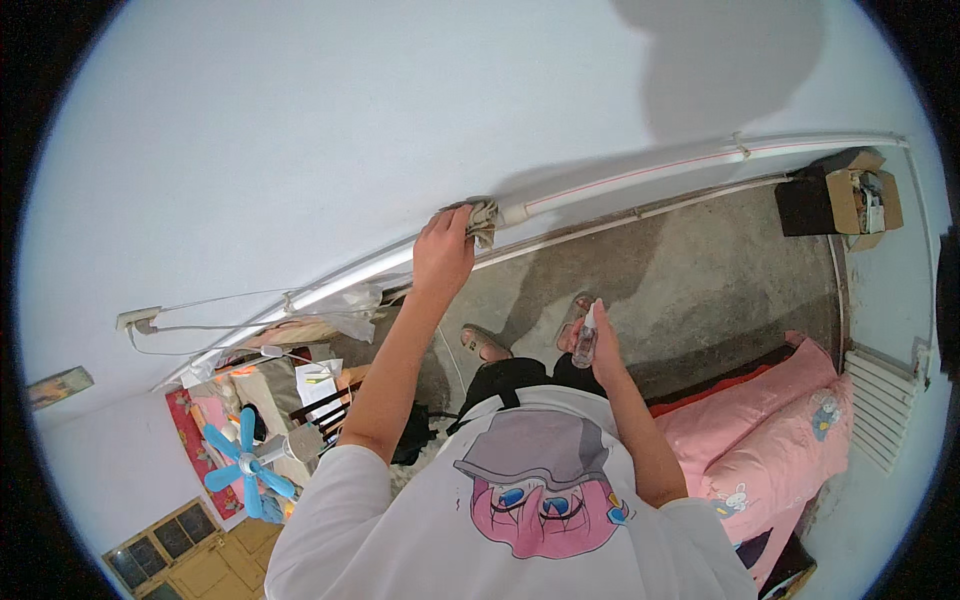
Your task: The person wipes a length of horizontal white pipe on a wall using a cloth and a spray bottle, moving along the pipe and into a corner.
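Note:
My left hand (445, 253) has its fingers closed over a crumpled grey-beige cloth (484, 223). The cloth is pressed on a white pipe (637, 176) that runs along the wall, just left of a coupling (514, 215). Lower down, in front of my body, my right hand (607, 346) grips a small clear spray bottle (585, 349) with a white top. The bottle is upright and apart from the pipe. Part of the pipe behind my left hand and the cloth is hidden.
A cardboard box (846, 201) stands in the far right corner. Pink bedding (765, 442) lies to my right, near a white radiator (881, 409). At left are a blue-bladed fan (247, 465), a cluttered table (277, 401), a plastic bag (349, 311) and a wall socket (139, 319) with cords.

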Demonstrator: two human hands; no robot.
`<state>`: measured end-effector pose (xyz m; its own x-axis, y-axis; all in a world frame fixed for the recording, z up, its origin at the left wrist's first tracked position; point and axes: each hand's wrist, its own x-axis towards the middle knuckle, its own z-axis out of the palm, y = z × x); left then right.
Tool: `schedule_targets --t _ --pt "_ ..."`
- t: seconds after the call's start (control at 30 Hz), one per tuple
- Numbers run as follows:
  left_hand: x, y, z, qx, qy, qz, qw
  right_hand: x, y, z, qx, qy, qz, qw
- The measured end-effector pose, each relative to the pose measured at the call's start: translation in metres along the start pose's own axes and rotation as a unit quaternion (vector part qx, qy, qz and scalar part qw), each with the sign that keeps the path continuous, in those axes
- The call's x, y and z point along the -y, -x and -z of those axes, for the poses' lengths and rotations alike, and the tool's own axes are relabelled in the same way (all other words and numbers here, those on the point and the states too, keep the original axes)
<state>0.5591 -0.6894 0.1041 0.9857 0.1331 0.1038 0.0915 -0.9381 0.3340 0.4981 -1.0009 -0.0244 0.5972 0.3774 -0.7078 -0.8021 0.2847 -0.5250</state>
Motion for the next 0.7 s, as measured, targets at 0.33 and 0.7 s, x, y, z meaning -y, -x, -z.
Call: schedule_targets --t 0.33,0.7 --pt "-0.023 0.002 0.000 -0.006 -0.002 0.027 1.000 0.041 -0.006 0.001 0.042 0.080 -0.025 0.996" --pt "0.083 0.074 0.048 -0.028 0.037 0.124 0.991 0.042 -0.008 -0.051 0.006 0.111 -0.009 0.994"
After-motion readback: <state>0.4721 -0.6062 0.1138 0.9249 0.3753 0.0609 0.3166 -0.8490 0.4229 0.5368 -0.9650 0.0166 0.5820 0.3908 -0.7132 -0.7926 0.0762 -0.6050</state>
